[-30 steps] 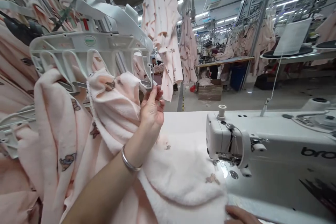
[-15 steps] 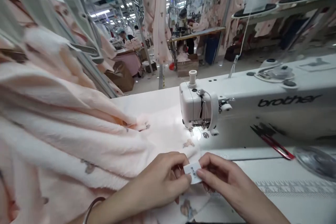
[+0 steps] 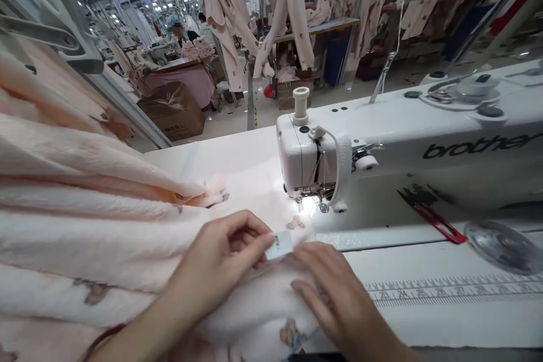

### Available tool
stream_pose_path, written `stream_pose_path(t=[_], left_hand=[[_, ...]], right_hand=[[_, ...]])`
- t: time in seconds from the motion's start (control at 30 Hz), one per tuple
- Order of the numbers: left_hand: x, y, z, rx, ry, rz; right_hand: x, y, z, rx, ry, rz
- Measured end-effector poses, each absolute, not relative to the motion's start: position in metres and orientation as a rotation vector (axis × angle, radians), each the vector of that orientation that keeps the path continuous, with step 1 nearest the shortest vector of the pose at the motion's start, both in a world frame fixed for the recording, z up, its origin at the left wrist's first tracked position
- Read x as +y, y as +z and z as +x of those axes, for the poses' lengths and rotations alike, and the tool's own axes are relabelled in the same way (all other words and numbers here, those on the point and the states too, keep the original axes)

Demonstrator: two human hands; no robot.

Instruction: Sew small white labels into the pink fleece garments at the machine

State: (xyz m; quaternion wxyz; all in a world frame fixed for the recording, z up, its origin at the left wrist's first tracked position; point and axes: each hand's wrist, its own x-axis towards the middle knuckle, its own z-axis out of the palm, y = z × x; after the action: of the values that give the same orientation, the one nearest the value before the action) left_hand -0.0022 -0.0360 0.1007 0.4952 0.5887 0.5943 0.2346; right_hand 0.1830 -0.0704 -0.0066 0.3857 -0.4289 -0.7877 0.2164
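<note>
A small white label point(image 3: 280, 245) with dark print lies at the edge of the pink plush fabric point(image 3: 250, 300), which has teddy bear motifs. My left hand point(image 3: 229, 249) pinches the label's left end between thumb and forefinger. Over the fabric at the label's right corner rests my right hand point(image 3: 328, 288), its thumb apart from the fingers and fabric showing between them. Just beyond both hands stands the white sewing machine head point(image 3: 303, 158), its lamp lighting the needle area. The fingertips under the left hand are partly hidden.
Red-handled thread snips point(image 3: 441, 223) and a clear round dish point(image 3: 503, 246) sit right of the hands. A printed ruler point(image 3: 424, 292) runs along the table's near side. Bulky pink fabric point(image 3: 85, 226) fills the left. Hanging garments point(image 3: 292, 17) and a cardboard box point(image 3: 173, 113) are behind.
The label has moved left and away from me, down against the fabric edge. My right hand has let go of the label and spread over the fabric; the view has shifted slightly.
</note>
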Motion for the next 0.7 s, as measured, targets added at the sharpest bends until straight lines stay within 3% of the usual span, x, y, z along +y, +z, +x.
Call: stream_pose_path(t=[0.07, 0.13, 0.3, 0.4, 0.7], left_hand=[[-0.03, 0.111, 0.003, 1.534, 0.555, 1.614], [-0.022, 0.11, 0.014, 1.568, 0.479, 1.772], [0.0, 0.062, 0.039, 1.594, 0.257, 1.936], [0.008, 0.038, 0.039, 1.642, 0.209, 1.822], [0.011, 0.026, 0.049, 1.55, 0.376, 1.418]], right_hand=[[-0.077, -0.023, 0.188, -2.182, 0.157, -1.041], [-0.081, -0.032, 0.196, -2.258, 0.049, -1.047], [-0.074, -0.03, 0.209, -2.124, 0.291, -1.154], [-0.065, -0.029, 0.205, -2.03, 0.247, -1.295], [-0.062, -0.041, 0.209, -2.062, 0.208, -1.383]])
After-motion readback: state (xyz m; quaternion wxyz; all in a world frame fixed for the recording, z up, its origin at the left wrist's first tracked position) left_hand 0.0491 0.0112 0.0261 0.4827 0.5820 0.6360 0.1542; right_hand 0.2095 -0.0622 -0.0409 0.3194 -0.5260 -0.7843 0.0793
